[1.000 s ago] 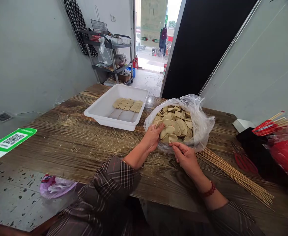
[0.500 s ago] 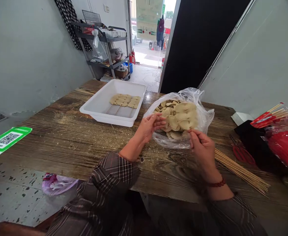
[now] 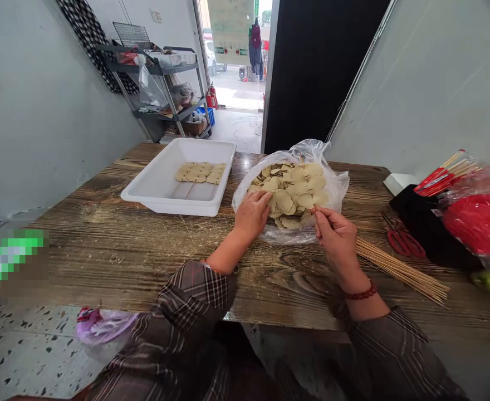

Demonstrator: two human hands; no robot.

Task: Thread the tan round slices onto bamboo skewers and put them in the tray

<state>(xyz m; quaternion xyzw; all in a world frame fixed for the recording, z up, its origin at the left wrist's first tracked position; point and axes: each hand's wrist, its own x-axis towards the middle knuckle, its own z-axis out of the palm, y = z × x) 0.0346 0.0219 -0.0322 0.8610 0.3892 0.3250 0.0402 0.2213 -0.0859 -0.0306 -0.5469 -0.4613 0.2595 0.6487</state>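
Observation:
My right hand (image 3: 336, 231) pinches the near end of a thin wooden skewer, which carries several flat, round beige slices (image 3: 312, 181) in a row. This row lies over the open clear plastic bag (image 3: 336, 192), which holds a heap of similar loose slices (image 3: 284, 201). My left hand (image 3: 251, 216) rests at the bag's left side, its fingers reaching onto the loose slices and apart from the skewer. Its fingertips are partly hidden. To the left, a white plastic tray (image 3: 170, 205) holds several finished-looking skewers of slices (image 3: 200, 172) lying side by side.
A bundle of bare wooden skewers (image 3: 403, 273) lies right of my right hand. Beyond it are red-handled scissors (image 3: 406, 243), a black box (image 3: 432, 234) and a red plastic-wrapped bundle (image 3: 481, 223). A wheeled shelf cart (image 3: 174, 69) stands past the table's far left.
My left hand has moved from hovering with spread fingers down onto the slices in the bag. My right hand still holds the skewer. The view has shifted slightly to the right.

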